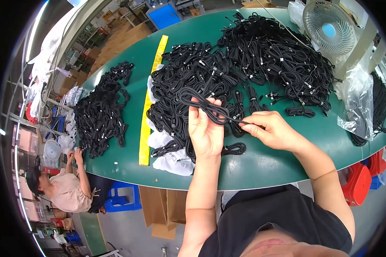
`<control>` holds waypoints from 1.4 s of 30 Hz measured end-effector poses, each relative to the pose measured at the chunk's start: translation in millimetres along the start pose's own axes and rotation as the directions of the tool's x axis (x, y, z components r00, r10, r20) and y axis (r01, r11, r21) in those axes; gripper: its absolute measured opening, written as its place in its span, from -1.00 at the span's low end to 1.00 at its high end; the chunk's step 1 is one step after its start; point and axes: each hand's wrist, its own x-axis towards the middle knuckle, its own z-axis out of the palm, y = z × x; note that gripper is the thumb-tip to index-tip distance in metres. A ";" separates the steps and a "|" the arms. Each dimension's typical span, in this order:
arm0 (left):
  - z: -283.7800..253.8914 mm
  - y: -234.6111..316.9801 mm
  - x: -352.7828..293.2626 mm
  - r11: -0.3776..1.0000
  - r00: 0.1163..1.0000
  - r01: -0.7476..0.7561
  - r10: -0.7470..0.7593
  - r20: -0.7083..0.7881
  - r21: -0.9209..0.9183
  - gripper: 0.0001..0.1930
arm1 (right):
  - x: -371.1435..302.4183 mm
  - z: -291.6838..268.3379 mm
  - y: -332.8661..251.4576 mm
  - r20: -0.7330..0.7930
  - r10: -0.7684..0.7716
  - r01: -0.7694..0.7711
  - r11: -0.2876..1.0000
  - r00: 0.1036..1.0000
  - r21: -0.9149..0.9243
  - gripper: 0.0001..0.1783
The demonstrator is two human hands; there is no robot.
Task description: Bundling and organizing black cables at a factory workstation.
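A coiled black cable (pixel 216 112) lies across the fingers of my left hand (pixel 206 133), which is closed round the bundle's middle with the palm turned up. My right hand (pixel 272 130) pinches a length of the same cable that runs out from the coil to the right. Under and behind both hands spreads a large heap of bundled black cables (pixel 180 77) with light metal plugs. One loose bundle (pixel 233 148) rests on the table just right of my left wrist.
A yellow strip (pixel 146 137) divides the green table (pixel 133 165); another cable pile (pixel 99 115) lies left of it. White bags (pixel 173 162) sit by the heap. At right stand a fan (pixel 329 30) and clear plastic bags (pixel 359 103). A co-worker (pixel 70 190) sits at far left.
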 end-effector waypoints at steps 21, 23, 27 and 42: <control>63.2 27.5 21.6 0.981 0.984 0.156 -0.164 0.066 0.112 -0.67 | -17.5 -68.1 -65.5 0.361 -0.096 0.313 0.727 0.928 -0.611 -0.76; 66.8 20.4 21.7 0.980 0.981 0.172 -0.180 0.072 0.100 -0.67 | -20.2 -67.4 -61.4 0.378 -0.168 0.398 0.605 0.911 -0.690 -0.72; 71.9 9.2 22.7 0.959 0.959 0.247 -0.262 0.106 0.141 -0.68 | -6.5 -77.2 -54.0 0.086 -0.431 0.389 0.689 0.898 -0.612 -0.83; 70.4 -14.8 20.7 0.871 0.907 0.348 -0.407 0.110 0.347 -0.70 | 7.3 -95.2 -22.4 -0.185 -0.403 0.238 0.789 0.896 -0.566 -0.84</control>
